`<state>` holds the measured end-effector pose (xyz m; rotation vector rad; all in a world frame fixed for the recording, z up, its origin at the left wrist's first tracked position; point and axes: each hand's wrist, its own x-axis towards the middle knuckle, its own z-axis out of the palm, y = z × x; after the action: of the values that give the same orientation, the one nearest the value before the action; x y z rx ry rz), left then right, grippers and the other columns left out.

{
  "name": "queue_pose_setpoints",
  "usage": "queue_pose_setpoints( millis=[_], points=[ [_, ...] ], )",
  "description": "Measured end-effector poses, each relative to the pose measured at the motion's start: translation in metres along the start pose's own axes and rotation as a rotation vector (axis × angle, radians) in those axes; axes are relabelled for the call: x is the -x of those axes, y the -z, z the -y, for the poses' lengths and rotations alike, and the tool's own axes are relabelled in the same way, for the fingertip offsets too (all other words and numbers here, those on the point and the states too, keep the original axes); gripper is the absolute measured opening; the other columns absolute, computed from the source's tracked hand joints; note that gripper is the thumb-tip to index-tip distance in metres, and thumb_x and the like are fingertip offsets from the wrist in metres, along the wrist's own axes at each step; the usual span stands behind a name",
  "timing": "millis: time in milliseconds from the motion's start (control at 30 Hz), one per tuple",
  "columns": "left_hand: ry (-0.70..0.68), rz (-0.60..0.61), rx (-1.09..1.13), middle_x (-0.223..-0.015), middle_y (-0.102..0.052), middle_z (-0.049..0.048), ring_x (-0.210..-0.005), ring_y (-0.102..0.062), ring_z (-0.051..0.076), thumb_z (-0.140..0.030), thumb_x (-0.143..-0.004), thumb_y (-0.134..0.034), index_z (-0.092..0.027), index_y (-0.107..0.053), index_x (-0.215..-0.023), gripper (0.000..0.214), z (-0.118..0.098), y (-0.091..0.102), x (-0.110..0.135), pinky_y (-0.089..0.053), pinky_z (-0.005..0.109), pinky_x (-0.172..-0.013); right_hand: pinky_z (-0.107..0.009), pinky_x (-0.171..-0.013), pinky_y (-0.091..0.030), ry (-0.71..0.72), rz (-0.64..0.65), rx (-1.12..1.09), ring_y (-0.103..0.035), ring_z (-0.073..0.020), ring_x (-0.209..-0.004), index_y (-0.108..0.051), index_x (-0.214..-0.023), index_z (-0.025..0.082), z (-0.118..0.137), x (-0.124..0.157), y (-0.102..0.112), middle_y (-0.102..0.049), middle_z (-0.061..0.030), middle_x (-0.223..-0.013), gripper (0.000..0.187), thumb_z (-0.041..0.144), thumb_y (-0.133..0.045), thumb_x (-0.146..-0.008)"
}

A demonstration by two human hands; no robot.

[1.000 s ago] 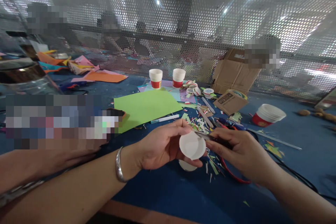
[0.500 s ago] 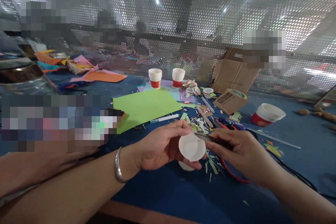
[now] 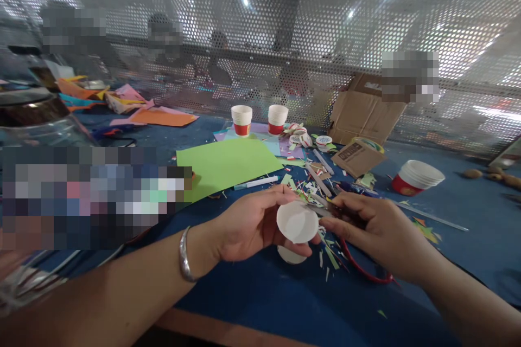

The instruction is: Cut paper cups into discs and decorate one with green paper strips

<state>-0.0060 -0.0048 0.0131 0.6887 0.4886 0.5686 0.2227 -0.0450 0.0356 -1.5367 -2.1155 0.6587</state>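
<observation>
My left hand [image 3: 260, 225] holds a small, shallow white paper cup piece [image 3: 297, 222], its round hollow turned toward me. The fingers curl behind it, and the thumb lies along its upper edge. In my right hand [image 3: 368, 222] is a pair of scissors [image 3: 321, 209], blades pointing left, their tips at the cup piece's upper right rim. The blades appear parted. A red loop below that hand looks like the scissors' handle. Just under my left fingers a white round piece [image 3: 292, 255] is partly hidden.
Paper scraps [image 3: 309, 190] litter the table beyond my hands. Green paper [image 3: 228, 165], a marker [image 3: 256, 182], stacked cups [image 3: 417, 176] and cardboard [image 3: 362, 111] lie around. At left are a glass jar [image 3: 36, 124] and another person's blurred hand. A perforated metal screen [image 3: 252, 54] stands behind.
The scissor blades have parted, and my right hand has opened slightly around the handles. The cup piece stays nearly in place. At left, the other person's forearm has drawn back.
</observation>
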Motion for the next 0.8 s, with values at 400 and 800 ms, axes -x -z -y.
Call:
queue_pose_setpoints(
  millis=[400, 800],
  points=[
    [0.078, -0.052, -0.191, -0.089, -0.069, 0.0083, -0.078, -0.074, 0.026, -0.035, -0.092, -0.061, -0.018, -0.056, -0.096, 0.018, 0.01, -0.006, -0.002, -0.061, 0.04, -0.065, -0.025, -0.058, -0.042, -0.076, 0.054, -0.447, -0.049, -0.0139, -0.066, -0.061, -0.078, 0.021, 0.004, -0.005, -0.017, -0.053, 0.001, -0.071, 0.045, 0.065, -0.066, -0.085],
    [0.009, -0.069, -0.234, -0.079, -0.07, 0.0069, -0.067, -0.072, 0.021, -0.036, -0.095, -0.058, -0.016, -0.058, -0.099, 0.021, 0.015, -0.008, -0.005, -0.057, 0.028, -0.054, -0.025, -0.066, -0.048, -0.093, 0.077, -0.519, -0.058, -0.0154, -0.071, -0.069, -0.082, 0.019, 0.002, -0.003, -0.015, -0.065, -0.001, -0.075, 0.035, 0.054, -0.074, -0.083]
  ],
)
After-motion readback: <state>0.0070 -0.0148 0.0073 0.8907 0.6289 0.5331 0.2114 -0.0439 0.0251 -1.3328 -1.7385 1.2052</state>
